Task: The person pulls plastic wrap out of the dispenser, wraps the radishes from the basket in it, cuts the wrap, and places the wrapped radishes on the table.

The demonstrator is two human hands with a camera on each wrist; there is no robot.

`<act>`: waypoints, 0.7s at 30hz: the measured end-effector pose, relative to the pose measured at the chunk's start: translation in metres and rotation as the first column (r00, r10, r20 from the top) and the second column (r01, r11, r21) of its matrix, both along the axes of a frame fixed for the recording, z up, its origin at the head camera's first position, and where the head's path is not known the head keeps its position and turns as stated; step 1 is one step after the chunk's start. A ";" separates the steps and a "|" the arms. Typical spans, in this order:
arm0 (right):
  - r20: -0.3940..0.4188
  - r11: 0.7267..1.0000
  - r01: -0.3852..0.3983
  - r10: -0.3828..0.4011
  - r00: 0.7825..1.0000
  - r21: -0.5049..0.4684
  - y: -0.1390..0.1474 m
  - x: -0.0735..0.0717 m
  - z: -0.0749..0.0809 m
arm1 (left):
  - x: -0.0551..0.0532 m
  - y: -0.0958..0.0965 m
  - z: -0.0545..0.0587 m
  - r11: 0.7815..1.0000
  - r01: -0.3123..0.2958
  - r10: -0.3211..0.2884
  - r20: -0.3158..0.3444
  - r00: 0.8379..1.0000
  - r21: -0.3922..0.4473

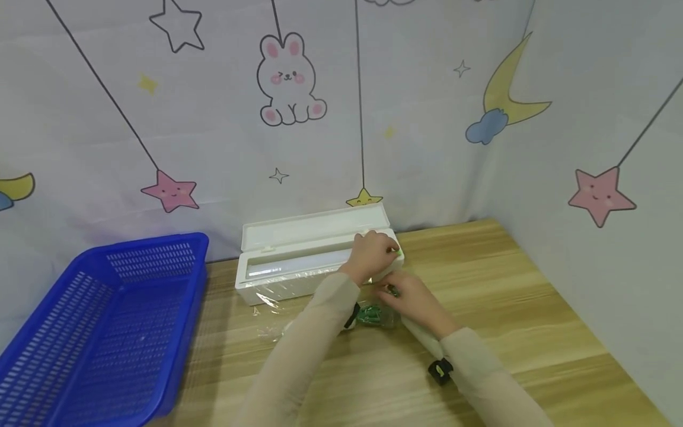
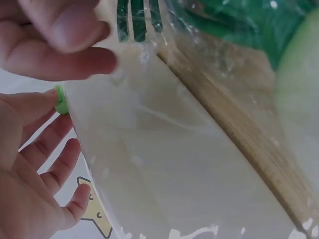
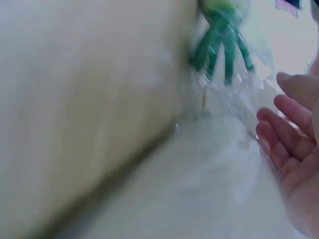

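Observation:
A white cling film box [image 1: 320,283] stands on the table with its long lid [image 1: 315,228] raised and a roll [image 1: 304,263] inside. My left hand [image 1: 370,255] is at the box's right end, where thumb and forefinger pinch a small green slider [image 2: 61,101]. Close in front, my right hand [image 1: 413,299] hovers by the box's right front corner, fingers loosely bent and apart, nothing visible between them. Clear film [image 1: 272,299] hangs off the box front. A green pronged thing [image 1: 373,315] lies below the hands under clear plastic, next to a pale rounded thing [image 2: 304,109].
A blue slatted basket [image 1: 200,284] stands at the left of the wooden table [image 1: 533,320]. Behind and to the right hang printed cloth walls [image 1: 427,166]. Black straps [image 1: 440,371] show at the wrists.

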State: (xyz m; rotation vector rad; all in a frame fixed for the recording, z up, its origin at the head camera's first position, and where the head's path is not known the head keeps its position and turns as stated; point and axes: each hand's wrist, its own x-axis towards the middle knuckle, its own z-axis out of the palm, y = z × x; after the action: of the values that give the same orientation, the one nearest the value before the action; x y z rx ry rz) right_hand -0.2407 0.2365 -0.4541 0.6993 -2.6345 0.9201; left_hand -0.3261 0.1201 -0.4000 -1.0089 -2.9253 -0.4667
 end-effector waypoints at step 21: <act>0.306 0.921 0.326 -0.255 0.917 -0.211 0.036 -0.036 0.017 | -0.006 -0.006 -0.006 0.993 0.004 -0.016 0.093 0.996 0.120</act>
State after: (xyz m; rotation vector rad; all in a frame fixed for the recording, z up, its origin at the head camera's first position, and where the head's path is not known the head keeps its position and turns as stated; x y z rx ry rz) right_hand -0.2763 0.2727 -0.4374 0.1108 -2.6707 1.3123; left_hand -0.3320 0.1142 -0.4056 -1.0140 -2.9318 -0.7001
